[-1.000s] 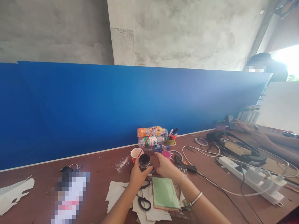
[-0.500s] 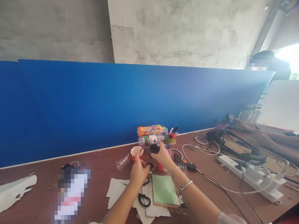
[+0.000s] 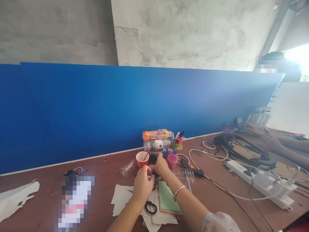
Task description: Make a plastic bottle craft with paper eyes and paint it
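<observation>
Grips black jar [image 3: 152, 159] in right hand [image 3: 160, 167], apparently positioning it beside paper cup [image 3: 142, 163] beyond left hand [image 3: 143, 182] (grip cannot be told); next calls for steady clearance.

The cup [image 3: 142, 163] looks like smooth paper, the ribbed bottle [image 3: 127, 167] clear glossy plastic, the wall [image 3: 193, 35] rough concrete.

Grey concrete wall [image 3: 193, 35] | blue partition [image 3: 116, 106] (pale lower edge) | reddish-brown table [image 3: 102, 182] | bright light [image 3: 301, 56] upper right

There are three labelled bottles [image 3: 157, 144], one cup [image 3: 142, 163], one straw [image 3: 152, 146].
</observation>
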`<action>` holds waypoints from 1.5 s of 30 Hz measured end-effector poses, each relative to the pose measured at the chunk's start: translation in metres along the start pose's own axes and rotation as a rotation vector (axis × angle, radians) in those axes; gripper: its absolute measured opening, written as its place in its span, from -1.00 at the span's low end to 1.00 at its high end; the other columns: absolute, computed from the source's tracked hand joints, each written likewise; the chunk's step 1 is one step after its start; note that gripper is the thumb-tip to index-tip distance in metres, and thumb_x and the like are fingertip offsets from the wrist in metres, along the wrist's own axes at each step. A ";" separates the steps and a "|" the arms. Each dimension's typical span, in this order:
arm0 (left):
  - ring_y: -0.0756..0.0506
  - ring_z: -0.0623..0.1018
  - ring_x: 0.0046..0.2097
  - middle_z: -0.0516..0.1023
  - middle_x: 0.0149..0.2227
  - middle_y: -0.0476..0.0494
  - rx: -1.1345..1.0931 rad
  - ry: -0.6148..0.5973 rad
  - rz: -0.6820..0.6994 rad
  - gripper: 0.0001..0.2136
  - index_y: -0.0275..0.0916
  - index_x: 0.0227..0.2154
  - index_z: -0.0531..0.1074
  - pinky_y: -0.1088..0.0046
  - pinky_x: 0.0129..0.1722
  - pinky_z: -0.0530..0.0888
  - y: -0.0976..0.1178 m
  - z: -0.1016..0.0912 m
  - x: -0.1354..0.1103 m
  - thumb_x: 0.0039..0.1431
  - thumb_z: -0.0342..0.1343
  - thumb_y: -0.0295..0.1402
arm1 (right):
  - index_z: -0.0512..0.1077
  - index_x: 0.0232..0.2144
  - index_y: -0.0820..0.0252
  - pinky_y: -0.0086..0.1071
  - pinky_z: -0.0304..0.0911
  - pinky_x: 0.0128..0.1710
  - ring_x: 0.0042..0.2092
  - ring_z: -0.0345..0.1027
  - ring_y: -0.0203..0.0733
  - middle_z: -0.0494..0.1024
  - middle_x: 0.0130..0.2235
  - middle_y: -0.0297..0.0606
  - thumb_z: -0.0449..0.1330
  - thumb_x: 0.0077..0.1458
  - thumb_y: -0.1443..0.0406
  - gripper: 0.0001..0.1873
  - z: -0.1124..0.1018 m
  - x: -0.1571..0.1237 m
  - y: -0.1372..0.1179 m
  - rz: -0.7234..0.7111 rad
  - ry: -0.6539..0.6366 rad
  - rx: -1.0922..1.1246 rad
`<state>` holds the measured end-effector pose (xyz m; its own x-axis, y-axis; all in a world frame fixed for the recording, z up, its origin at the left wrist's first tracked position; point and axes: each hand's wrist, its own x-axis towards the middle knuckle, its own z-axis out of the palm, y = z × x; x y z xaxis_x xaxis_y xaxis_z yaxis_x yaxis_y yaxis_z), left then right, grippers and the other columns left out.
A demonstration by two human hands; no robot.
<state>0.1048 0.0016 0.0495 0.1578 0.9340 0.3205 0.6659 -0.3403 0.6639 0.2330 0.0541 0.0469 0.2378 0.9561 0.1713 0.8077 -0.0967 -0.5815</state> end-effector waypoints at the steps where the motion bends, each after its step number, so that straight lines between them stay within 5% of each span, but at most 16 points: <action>1: -0.11 0.47 -0.23 0.47 -0.29 -0.08 0.041 -0.037 0.002 -0.91 -0.16 -0.34 0.27 0.44 -0.27 0.32 -0.002 0.004 0.000 0.06 0.01 -0.43 | 0.13 0.00 0.35 -0.31 0.21 -0.19 -0.07 0.40 0.06 0.50 -0.12 0.07 0.29 -0.20 0.31 -0.30 -0.006 0.000 0.002 -0.005 -0.010 -0.011; 10: -0.19 0.45 -0.11 0.51 -0.23 -0.18 0.250 -0.241 -0.016 -0.79 -0.23 -0.28 0.34 0.34 -0.16 0.26 -0.021 0.014 0.013 -0.03 0.04 -0.54 | 0.35 -0.17 0.24 -0.38 0.12 -0.22 -0.14 0.39 -0.10 0.54 -0.21 -0.13 0.06 -0.02 0.41 -0.70 -0.073 -0.009 0.030 -0.057 -0.063 -0.157; 16: -0.18 0.47 -0.09 0.55 -0.23 -0.10 0.274 -0.298 -0.004 -0.80 -0.19 -0.26 0.34 0.34 -0.16 0.25 -0.025 0.012 0.021 -0.01 0.07 -0.44 | 0.38 -0.20 0.22 -0.28 0.10 -0.21 -0.11 0.37 0.09 0.55 -0.22 -0.07 0.31 -0.30 0.24 -0.49 -0.051 -0.029 0.012 -0.143 -0.190 -0.267; 21: -0.11 0.47 -0.11 0.54 -0.22 -0.07 0.257 -0.367 0.067 -0.70 -0.17 -0.28 0.37 0.44 -0.19 0.25 -0.036 0.006 0.025 -0.09 0.00 -0.62 | 0.30 -0.11 0.29 -0.17 0.08 -0.15 -0.05 0.34 0.18 0.54 -0.17 0.07 0.27 -0.25 0.30 -0.44 -0.029 -0.028 0.006 -0.118 -0.198 -0.325; 29: -0.06 0.47 -0.18 0.52 -0.26 -0.03 0.183 -0.442 0.163 -0.74 -0.17 -0.38 0.38 0.52 -0.22 0.27 -0.050 0.000 0.028 -0.12 0.00 -0.63 | 0.27 -0.06 0.28 -0.23 0.14 -0.17 -0.04 0.34 0.11 0.52 -0.14 0.02 0.31 -0.27 0.29 -0.35 -0.018 -0.028 0.007 -0.090 -0.152 -0.332; 34: -0.06 0.46 -0.21 0.51 -0.29 -0.04 0.162 -0.455 0.164 -0.78 -0.19 -0.43 0.36 0.52 -0.26 0.28 -0.055 -0.002 0.026 -0.12 -0.04 -0.61 | 0.38 -0.19 0.19 -0.27 0.18 -0.18 -0.11 0.38 0.03 0.55 -0.21 -0.12 0.37 -0.34 0.16 -0.42 -0.031 -0.027 0.006 -0.090 -0.132 -0.340; 37: -0.05 0.46 -0.22 0.50 -0.30 -0.02 0.142 -0.460 0.175 -0.78 -0.19 -0.45 0.34 0.53 -0.26 0.27 -0.058 -0.003 0.025 -0.14 -0.03 -0.62 | 0.39 -0.18 0.15 -0.19 0.09 -0.03 0.04 0.27 0.05 0.49 -0.07 -0.08 0.18 -0.04 0.14 -0.65 -0.051 -0.019 0.010 -0.037 0.009 -0.377; 40: -0.04 0.46 -0.22 0.50 -0.29 0.00 0.135 -0.466 0.165 -0.77 -0.17 -0.43 0.34 0.53 -0.26 0.27 -0.058 -0.002 0.025 -0.14 -0.03 -0.63 | 0.32 -0.05 0.25 -0.07 0.05 0.00 0.13 0.16 0.17 0.36 0.07 0.10 0.08 0.05 0.25 -0.60 -0.069 -0.006 0.020 0.093 0.121 -0.422; 45: -0.04 0.46 -0.16 0.51 -0.24 -0.02 0.213 -0.416 0.140 -0.72 -0.17 -0.39 0.33 0.52 -0.20 0.27 -0.045 -0.008 0.027 -0.16 -0.04 -0.66 | 0.44 -0.22 0.29 -0.17 0.23 -0.21 -0.12 0.42 0.16 0.55 -0.21 0.07 0.23 -0.13 0.22 -0.62 -0.076 0.011 0.034 0.185 0.011 -0.419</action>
<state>0.0732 0.0409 0.0337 0.5057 0.8598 0.0713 0.7450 -0.4768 0.4665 0.3037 0.0399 0.0894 0.4025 0.9095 0.1044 0.8991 -0.3714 -0.2316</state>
